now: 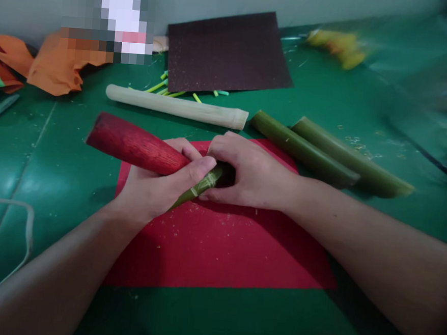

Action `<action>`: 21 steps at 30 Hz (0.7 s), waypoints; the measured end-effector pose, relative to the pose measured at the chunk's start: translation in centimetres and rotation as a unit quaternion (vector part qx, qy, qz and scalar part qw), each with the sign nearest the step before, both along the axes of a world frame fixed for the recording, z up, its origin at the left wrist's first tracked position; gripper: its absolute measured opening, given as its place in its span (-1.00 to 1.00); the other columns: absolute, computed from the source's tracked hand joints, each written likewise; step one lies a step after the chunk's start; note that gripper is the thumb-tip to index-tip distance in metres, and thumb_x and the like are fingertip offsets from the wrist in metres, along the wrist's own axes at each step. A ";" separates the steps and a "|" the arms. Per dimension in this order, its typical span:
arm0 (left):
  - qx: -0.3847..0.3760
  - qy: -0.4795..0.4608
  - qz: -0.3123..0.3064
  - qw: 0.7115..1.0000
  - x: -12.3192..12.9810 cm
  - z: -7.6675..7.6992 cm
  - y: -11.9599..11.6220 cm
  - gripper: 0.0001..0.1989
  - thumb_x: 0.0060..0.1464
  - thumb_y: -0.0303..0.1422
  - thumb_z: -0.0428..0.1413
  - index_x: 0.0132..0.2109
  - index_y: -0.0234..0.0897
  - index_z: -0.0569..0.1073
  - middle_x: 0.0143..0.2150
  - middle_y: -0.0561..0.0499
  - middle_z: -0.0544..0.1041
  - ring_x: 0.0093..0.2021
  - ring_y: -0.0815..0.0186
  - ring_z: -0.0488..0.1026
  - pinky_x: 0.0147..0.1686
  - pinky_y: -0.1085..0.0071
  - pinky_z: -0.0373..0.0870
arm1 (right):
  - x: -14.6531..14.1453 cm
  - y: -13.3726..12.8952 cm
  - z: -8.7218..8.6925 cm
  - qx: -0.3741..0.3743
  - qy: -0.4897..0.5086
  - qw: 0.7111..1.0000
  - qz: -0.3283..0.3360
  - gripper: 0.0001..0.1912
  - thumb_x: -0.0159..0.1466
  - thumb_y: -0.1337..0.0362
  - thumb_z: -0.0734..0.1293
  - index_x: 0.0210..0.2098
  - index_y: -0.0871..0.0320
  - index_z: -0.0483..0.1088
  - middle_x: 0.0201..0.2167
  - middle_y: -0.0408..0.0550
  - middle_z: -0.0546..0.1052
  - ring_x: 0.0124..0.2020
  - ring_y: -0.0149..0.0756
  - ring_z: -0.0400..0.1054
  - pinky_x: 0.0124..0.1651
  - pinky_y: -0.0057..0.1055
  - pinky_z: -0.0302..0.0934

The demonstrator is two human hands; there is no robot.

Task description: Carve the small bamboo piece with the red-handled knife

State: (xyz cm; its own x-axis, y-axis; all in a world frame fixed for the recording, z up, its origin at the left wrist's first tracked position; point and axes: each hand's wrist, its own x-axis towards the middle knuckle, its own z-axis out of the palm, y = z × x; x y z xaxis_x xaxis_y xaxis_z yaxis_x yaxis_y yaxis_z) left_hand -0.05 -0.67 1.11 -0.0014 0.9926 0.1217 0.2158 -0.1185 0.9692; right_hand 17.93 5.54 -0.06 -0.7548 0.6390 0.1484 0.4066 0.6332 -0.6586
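Above a flat red sheet flecked with pale crumbs, the left hand grips a rough-grained, dark-red stick and a smooth green stalk with pale scuffs. The right hand curls around the stalk's far end, fingers bent. Behind lie a pale, rounded rod and two slant-cut green tubes.

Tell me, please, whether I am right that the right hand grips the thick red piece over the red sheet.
Not quite: the head view shows the left hand, not the right hand, gripping the thick red piece over the red sheet.
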 end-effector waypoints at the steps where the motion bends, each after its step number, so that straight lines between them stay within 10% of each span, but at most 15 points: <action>1: 0.000 0.002 0.000 1.000 0.0 0.0 0.0 -0.81 0.06 -0.38 0.28 -0.49 -0.20 0.51 -0.49 0.07 0.52 -0.44 0.35 0.50 -0.37 0.44 0.53 | 0.0 0.0 0.0 0.001 0.002 1.000 0.001 -0.66 0.12 0.11 0.53 -0.36 0.13 0.33 -0.37 -0.14 0.36 -0.27 -0.28 0.18 -0.19 -0.30 0.01; 21: -0.002 0.035 0.084 0.996 0.1 -0.1 -0.2 -0.75 -0.01 -0.41 0.16 -0.62 -0.22 0.39 -0.65 0.14 0.36 -0.61 0.47 0.26 -0.57 0.52 0.33 | 0.1 -0.2 0.0 -0.018 0.002 1.000 -0.014 -0.68 0.08 0.15 0.54 -0.27 0.16 0.47 -0.31 -0.09 0.44 -0.22 -0.23 0.25 -0.16 -0.30 0.08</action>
